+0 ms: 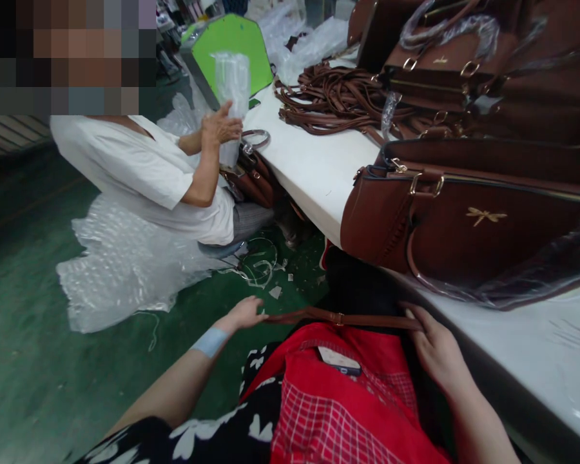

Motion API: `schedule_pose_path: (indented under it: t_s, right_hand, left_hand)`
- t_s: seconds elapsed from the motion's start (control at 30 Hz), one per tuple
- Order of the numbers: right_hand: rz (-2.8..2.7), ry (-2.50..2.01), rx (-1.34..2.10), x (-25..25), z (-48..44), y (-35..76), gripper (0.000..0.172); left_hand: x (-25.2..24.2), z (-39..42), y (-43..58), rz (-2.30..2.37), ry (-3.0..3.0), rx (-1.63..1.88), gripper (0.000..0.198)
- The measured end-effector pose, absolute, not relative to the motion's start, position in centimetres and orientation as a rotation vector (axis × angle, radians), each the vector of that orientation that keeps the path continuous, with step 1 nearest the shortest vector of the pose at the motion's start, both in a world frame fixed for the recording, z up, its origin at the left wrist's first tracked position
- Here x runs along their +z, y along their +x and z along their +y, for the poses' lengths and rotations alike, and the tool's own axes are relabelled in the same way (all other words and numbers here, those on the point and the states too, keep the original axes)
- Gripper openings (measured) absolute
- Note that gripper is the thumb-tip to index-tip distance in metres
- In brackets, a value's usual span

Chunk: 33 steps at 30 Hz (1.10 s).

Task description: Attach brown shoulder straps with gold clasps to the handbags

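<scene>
A brown leather bag strap (pixel 367 320) with a small buckle is stretched across my lap, above a red apron (pixel 328 399). One end is pinched in my left hand (pixel 244 314), which has a pale blue band at the wrist. Closed around the other end is my right hand (pixel 435 341), close to the table's edge. Nearest to that hand, a brown handbag (pixel 444 225) with a gold dragonfly emblem lies on the white table, partly under clear plastic. Farther back on the table sits a pile of brown straps (pixel 333 96).
To the left, a seated person in a white shirt (pixel 140 174) handles clear plastic wrap (pixel 232 84) over a brown bag. More handbags (pixel 435 64) crowd the table's far right. Bubble wrap (pixel 125 258) and scraps lie on the green floor. A green-faced box (pixel 232 51) stands behind.
</scene>
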State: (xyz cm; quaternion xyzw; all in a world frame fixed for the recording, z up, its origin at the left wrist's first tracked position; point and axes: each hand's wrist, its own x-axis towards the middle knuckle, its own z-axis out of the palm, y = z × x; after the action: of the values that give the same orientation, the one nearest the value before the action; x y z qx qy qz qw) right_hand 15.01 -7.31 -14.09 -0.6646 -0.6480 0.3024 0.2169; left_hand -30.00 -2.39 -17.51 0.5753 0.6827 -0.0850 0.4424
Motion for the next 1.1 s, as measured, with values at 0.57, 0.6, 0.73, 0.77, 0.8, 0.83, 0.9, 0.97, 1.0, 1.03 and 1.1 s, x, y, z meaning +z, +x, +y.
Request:
schedule_pose_path:
  t_s: [0.57,0.6,0.73,0.77,0.8,0.83,0.9,0.97,1.0,1.03,1.1]
  right_hand:
    - [-2.106,-1.802,0.541,-11.1,-8.8,16.0,0.049]
    - [-2.160,-1.693,0.483,-10.3,-8.4,14.6,0.050]
    - [-2.318,-1.328,0.769,-7.0,-7.2,8.1,0.054]
    - [-2.315,-1.309,0.875,-6.6,-7.1,6.9,0.055]
    - [-2.288,-1.318,0.970,-6.4,-7.1,6.1,0.054]
    - [-2.232,-1.348,1.047,-6.3,-7.1,5.8,0.053]
    - [-2.071,-1.462,1.156,-6.7,-7.1,6.2,0.045]
    - [-1.881,-1.617,1.223,-7.4,-7.0,7.7,0.040]
    - [-1.780,-1.694,1.238,-7.9,-6.9,8.6,0.041]
    - [-1.681,-1.765,1.246,-8.4,-6.8,9.6,0.043]
    - [-1.505,-1.858,1.284,-9.3,-6.6,11.4,0.048]
  left_hand:
    - [-12.6,1.4,-16.0,0.667,1.376,0.170,0.037]
    - [-11.8,1.8,-16.0,0.598,1.254,0.075,0.043]
    - [-10.2,2.9,-14.5,0.338,0.913,-0.360,0.052]
    - [-10.3,3.0,-14.0,0.277,0.852,-0.442,0.053]
    - [-10.6,3.0,-13.6,0.223,0.802,-0.500,0.053]
    - [-10.9,3.0,-13.2,0.181,0.770,-0.537,0.053]
    - [-11.7,2.8,-12.7,0.205,0.792,-0.502,0.050]
    - [-12.3,2.6,-12.4,0.375,0.943,-0.320,0.041]
    - [-12.5,2.4,-12.3,0.465,1.060,-0.203,0.034]
    - [-12.4,2.3,-12.2,0.529,1.187,-0.091,0.028]
    - [-12.1,2.0,-12.0,0.545,1.424,0.052,0.017]
